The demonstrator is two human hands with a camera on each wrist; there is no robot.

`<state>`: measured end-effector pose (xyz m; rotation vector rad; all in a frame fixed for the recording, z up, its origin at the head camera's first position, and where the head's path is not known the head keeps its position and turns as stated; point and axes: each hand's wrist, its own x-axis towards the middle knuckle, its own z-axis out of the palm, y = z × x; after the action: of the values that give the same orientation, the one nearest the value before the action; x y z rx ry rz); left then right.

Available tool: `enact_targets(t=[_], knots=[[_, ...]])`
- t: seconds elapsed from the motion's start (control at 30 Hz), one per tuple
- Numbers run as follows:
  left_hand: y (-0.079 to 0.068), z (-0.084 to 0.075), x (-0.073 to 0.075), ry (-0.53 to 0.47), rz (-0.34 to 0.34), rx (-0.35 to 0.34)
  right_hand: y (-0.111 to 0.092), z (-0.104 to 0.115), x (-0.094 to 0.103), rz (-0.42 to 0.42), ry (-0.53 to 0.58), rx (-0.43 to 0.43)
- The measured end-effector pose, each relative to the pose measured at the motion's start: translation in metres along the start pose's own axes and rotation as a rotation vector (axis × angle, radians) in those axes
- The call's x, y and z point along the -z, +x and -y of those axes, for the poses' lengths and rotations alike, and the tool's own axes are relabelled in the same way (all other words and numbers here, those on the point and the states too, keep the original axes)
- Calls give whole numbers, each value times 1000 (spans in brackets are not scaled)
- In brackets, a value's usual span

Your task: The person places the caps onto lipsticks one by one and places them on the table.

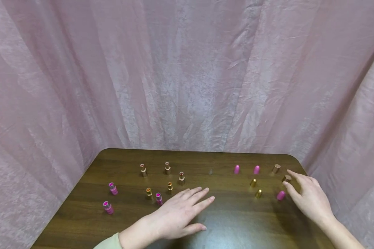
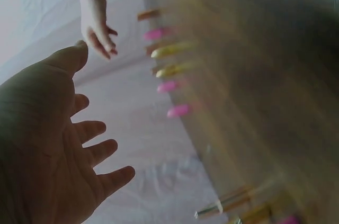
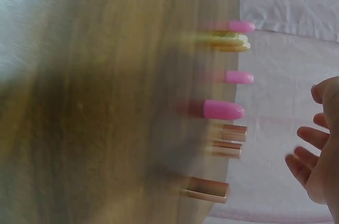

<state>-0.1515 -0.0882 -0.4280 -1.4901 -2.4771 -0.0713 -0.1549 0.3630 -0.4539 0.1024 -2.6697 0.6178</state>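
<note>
My left hand (image 1: pixel 179 214) hovers above the middle of the table, palm down, fingers spread and holding nothing. Just beyond its wrist stand a pink lipstick tube (image 1: pixel 159 199) and gold lipstick tubes (image 1: pixel 170 187), all uncapped. At the table's right side my right hand (image 1: pixel 311 199) hangs with loosely bent fingers. A rose-gold cap (image 1: pixel 286 179) lies in line with its thumb and index fingertips in the head view. The right wrist view shows this hand (image 3: pixel 318 155) apart from the rose-gold caps (image 3: pixel 209 189), with nothing in its fingers. A pink cap (image 1: pixel 281 195) stands beside the thumb.
Two more pink caps (image 1: pixel 257 169), two gold caps (image 1: pixel 258 193) and another rose-gold cap (image 1: pixel 276 168) stand on the right half of the table (image 1: pixel 224 214). Uncapped rose-gold tubes (image 1: pixel 167 168) and pink tubes (image 1: pixel 108 207) stand on the left half. A pink curtain (image 1: pixel 187 76) hangs behind.
</note>
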Motion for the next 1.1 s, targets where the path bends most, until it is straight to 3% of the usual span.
enact_targets(t=[0.13, 0.3, 0.5, 0.7, 1.1], knots=[[5, -11, -15, 43, 38, -36, -6, 4, -10, 31, 4, 8], [8, -20, -34, 28, 88, -42, -12, 15, -28, 118, 25, -25], [12, -30, -51, 23, 88, -58, -13, 23, -47, 227, 79, -87], [18, -39, -61, 11, 151, -72, -11, 25, -62, 254, 91, -98], [21, -43, -67, -5, 156, -87, -7, 27, -74, 249, 49, -112]])
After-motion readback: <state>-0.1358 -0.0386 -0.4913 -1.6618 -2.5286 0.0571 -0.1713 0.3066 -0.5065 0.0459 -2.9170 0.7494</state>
